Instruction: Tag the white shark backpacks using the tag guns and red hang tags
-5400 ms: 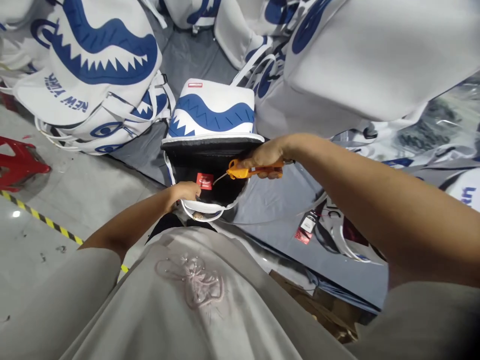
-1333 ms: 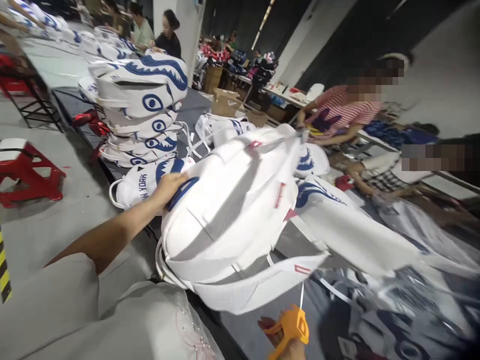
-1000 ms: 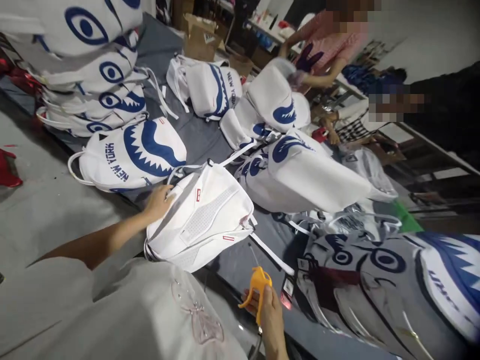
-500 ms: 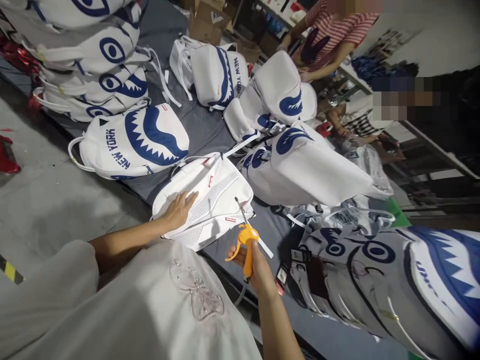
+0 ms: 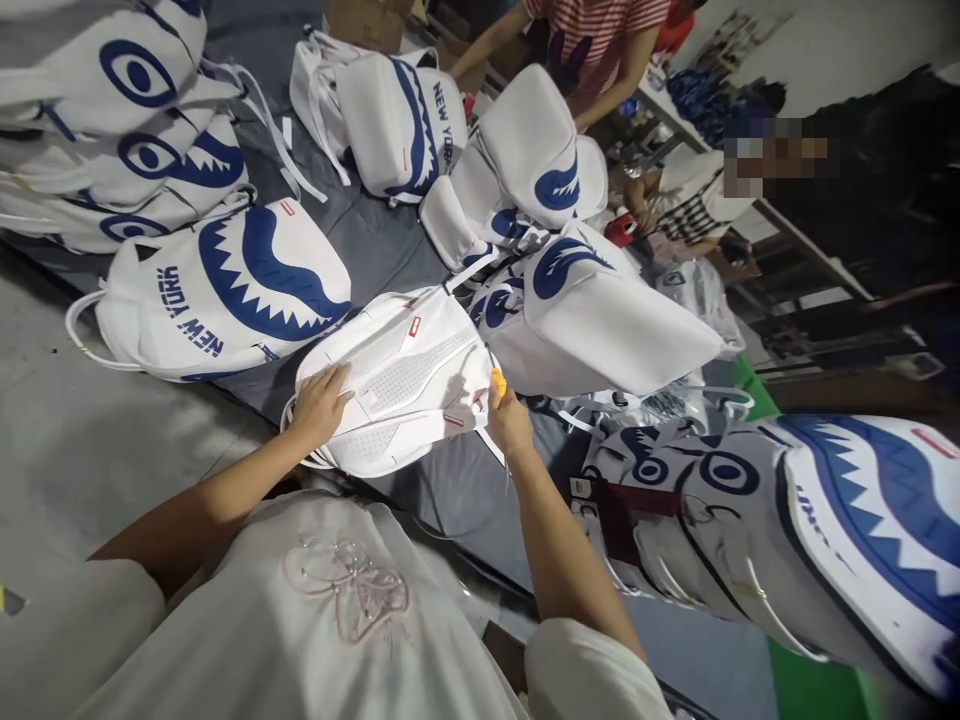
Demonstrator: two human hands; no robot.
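A white backpack (image 5: 405,375) lies back-side up on the grey table (image 5: 442,480) right in front of me. My left hand (image 5: 321,402) rests flat on its near left corner, fingers spread. My right hand (image 5: 510,420) is at the backpack's right edge, closed around an orange tool (image 5: 497,379); only the tool's tip shows above my fingers, touching the bag.
White backpacks with blue shark-mouth prints surround it: one (image 5: 225,290) to the left, a stack (image 5: 112,150) at far left, more (image 5: 600,320) to the right. Bagged backpacks (image 5: 825,520) lie at right. A person in a striped shirt (image 5: 600,30) works across the table.
My right hand has moved the orange tool forward to the backpack's right edge. The left hand slid slightly left on the bag. Earlier I swung the backpack down onto the table.
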